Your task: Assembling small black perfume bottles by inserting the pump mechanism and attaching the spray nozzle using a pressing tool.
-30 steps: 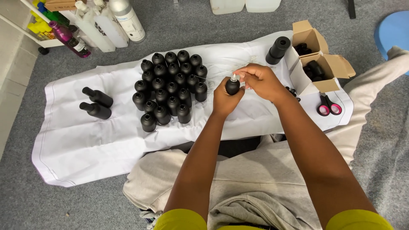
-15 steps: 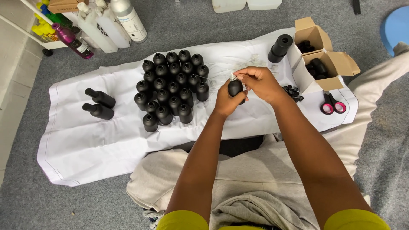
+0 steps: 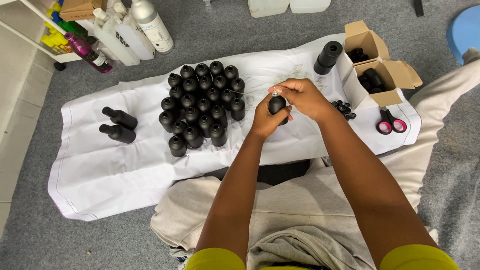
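Grey carpet (image 3: pixel 240 55) covers the floor, and across it lies a white cloth (image 3: pixel 110 175) on which the person sits working. Biggest on the cloth is a tight cluster of upright black bottles (image 3: pixel 202 107), all still uncapped as far as the view shows; two more black bottles (image 3: pixel 119 125) lie on their sides well apart to the left. To the right stand two open cardboard boxes (image 3: pixel 380 65) holding dark parts, with a stack of black tubes (image 3: pixel 328 56) beside them, pink-handled scissors (image 3: pixel 390 122), and a small heap of black caps (image 3: pixel 343 108). Above the cloth, the left hand (image 3: pixel 265 120) is wrapped around one black bottle (image 3: pixel 276 105), and the right hand (image 3: pixel 302 97) pinches a small clear fitment (image 3: pixel 274 92) at its neck. Judging by the crowd of open bottles, most of the work remains.
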